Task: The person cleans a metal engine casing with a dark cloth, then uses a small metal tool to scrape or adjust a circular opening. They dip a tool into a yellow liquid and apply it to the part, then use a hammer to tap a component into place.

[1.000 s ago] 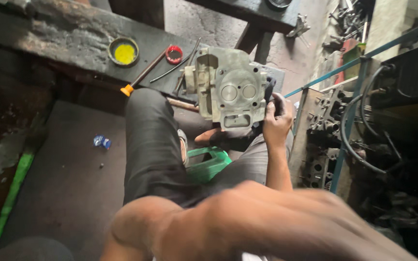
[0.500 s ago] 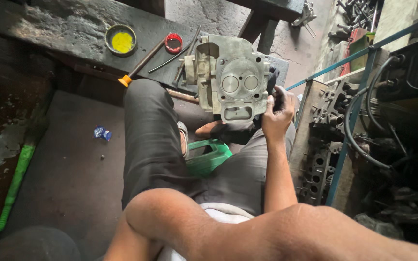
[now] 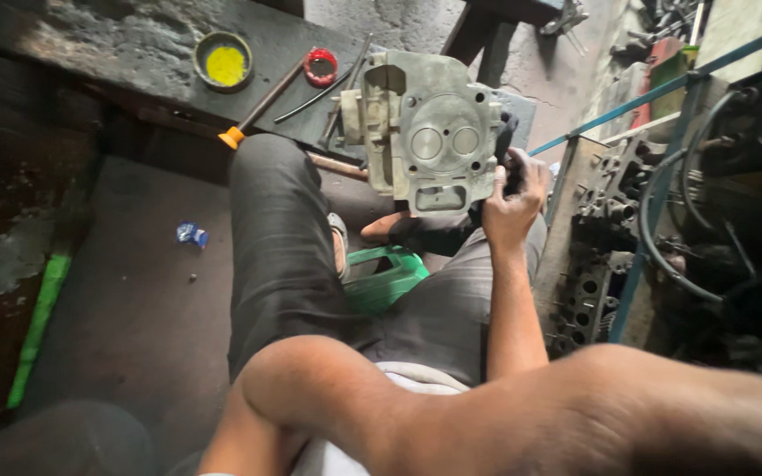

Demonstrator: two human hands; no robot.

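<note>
Head view: right hand (image 3: 511, 204) closed around right edge of grey metal engine part (image 3: 422, 144), held upright above the knees. Left hand out of frame, only the forearm visible. Beyond the part, on the worktop (image 3: 90, 40): yellow-filled tin (image 3: 223, 62), red ring (image 3: 320, 66).

Person seated, dark trousers. Grey metal engine head (image 3: 425, 132) stands upright on the knee, valve face toward the camera. Right hand (image 3: 513, 198) clasps its right edge, fingers curled around it. Left hand out of sight; only a bare forearm crosses the foreground. Dark worktop (image 3: 90, 44) behind carries a tin of yellow paste (image 3: 224, 62), a red ring (image 3: 320, 66) and an orange-handled tool (image 3: 262, 106). Green bag (image 3: 385, 278) between the legs.
</note>
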